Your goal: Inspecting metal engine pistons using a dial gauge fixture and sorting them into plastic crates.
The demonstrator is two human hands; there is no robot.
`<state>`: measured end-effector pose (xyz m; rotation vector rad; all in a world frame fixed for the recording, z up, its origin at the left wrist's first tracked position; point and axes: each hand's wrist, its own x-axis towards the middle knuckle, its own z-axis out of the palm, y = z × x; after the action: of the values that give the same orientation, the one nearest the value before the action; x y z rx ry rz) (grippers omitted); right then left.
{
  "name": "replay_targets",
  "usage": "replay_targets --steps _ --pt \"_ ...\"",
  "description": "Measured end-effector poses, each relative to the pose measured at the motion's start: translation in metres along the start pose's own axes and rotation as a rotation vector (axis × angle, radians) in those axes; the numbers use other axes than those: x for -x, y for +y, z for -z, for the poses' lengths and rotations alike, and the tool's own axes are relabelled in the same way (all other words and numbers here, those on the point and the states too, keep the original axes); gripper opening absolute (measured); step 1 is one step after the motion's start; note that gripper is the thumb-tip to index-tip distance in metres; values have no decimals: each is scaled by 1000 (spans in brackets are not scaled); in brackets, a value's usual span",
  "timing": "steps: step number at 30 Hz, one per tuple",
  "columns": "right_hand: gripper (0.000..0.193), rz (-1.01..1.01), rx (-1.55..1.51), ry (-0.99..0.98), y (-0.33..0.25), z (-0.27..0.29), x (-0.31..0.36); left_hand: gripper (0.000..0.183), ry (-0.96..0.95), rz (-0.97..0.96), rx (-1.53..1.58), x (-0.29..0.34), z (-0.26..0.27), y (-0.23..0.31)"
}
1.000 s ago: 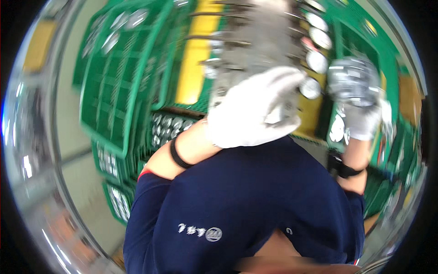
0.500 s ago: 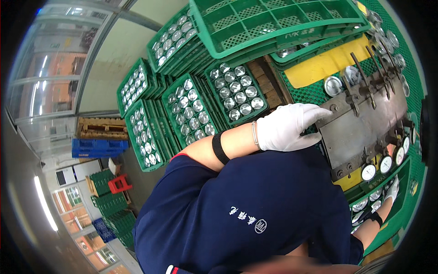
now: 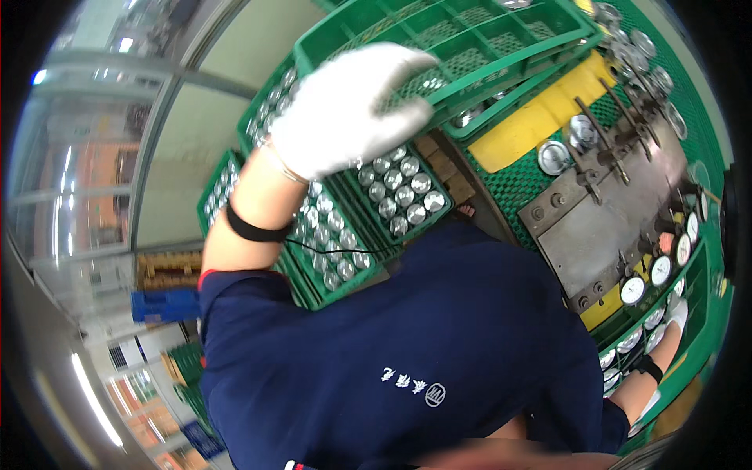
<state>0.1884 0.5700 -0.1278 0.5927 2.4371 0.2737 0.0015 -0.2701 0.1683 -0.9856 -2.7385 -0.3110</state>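
My left hand [image 3: 352,110], in a white glove, is raised over the near left side of a divided green crate [image 3: 470,78]. Its thumb and fingers are spread apart, blurred by motion, and it is open. A shiny metal part shows just beyond the fingertips, inside a compartment. Far to the right, my right hand [image 3: 677,313], also gloved, reaches down into another green crate [image 3: 699,333] with round shiny metal parts [image 3: 629,341]. Its fingers are mostly hidden. Between the hands stands a steel gauge fixture [image 3: 587,251] with several round dial gauges [image 3: 660,270] along its edge.
Stacked green crates [image 3: 403,184] full of round metal parts stand at the left. A yellow sheet [image 3: 521,117] lies on the green mat beside the fixture, near loose metal parts [image 3: 554,157]. A blue pallet [image 3: 166,305] and glass partitions [image 3: 94,164] are farther off.
My left hand has moved from the fixture's edge up and left to the divided crate. My right hand stays in the right crate, shifted slightly. The view has tilted a little.
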Motion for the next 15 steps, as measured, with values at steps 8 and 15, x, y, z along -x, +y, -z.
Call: replay_targets --steps 8,15 --pt "41 -115 -1107 263 -82 25 188 59 -307 83 -315 -136 -52 -179" --pt "42 -433 -1311 344 -139 -19 359 78 -511 -25 -342 -258 -159 -248"
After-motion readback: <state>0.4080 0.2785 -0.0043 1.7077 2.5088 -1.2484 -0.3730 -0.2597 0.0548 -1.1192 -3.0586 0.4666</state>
